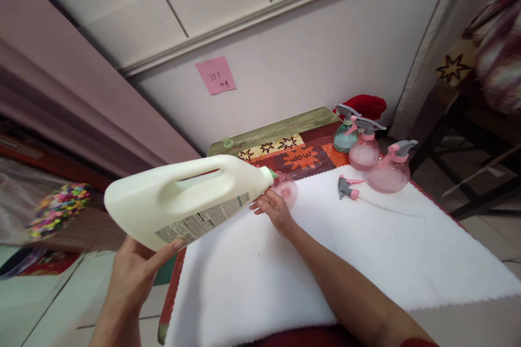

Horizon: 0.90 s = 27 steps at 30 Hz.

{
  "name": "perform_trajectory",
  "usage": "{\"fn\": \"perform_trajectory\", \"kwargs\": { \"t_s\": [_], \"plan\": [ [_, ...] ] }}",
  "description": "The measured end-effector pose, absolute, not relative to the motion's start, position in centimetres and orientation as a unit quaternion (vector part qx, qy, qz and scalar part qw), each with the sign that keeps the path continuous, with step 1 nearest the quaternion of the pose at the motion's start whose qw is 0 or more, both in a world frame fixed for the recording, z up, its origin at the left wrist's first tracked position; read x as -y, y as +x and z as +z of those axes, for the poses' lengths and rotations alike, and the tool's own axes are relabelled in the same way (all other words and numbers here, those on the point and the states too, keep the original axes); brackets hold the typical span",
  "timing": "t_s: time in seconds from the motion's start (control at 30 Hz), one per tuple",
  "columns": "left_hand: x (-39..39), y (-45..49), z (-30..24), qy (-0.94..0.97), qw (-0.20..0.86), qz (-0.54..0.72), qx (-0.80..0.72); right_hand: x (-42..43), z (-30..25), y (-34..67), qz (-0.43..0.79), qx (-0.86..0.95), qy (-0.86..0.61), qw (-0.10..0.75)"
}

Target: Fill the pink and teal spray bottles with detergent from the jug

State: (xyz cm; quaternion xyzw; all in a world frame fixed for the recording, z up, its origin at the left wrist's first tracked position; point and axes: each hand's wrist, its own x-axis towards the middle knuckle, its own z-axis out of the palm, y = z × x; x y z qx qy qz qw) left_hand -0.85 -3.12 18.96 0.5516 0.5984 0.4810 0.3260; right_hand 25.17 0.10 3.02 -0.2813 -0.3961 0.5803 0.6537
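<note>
A large pale-green detergent jug [195, 181] with a moulded handle and a printed label lies tilted, its green spout pointing right. My left hand [140, 265] grips its lower body from beneath, thumb over the label. Just under the neck, my right hand [274, 210] has curled fingers against the jug. Behind that hand, the spout meets a round clear-pink bottle [290, 191] with no spray head visible on it; the spout tip partly hides its opening. A grey-and-pink spray head [348, 188] with a thin dip tube lies on the white fluffy cloth [260, 282].
At the table's right back stand a green spray bottle [345, 138] and two pink spray bottles, one nearer [388, 173]. A small light-green cap [228, 143] sits on the table's back left. A red item [364, 105] is behind the bottles. A purple curtain [81, 81] hangs left.
</note>
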Motion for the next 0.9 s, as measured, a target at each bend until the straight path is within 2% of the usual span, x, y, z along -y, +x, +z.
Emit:
{"fn": "perform_trajectory", "kwargs": {
  "t_s": [0.9],
  "plan": [
    [2.78,-1.04,18.84,0.566,0.344,0.491,-0.566,-0.04,3.14,25.24,0.587,0.396,-0.275,0.650]
  ]
}}
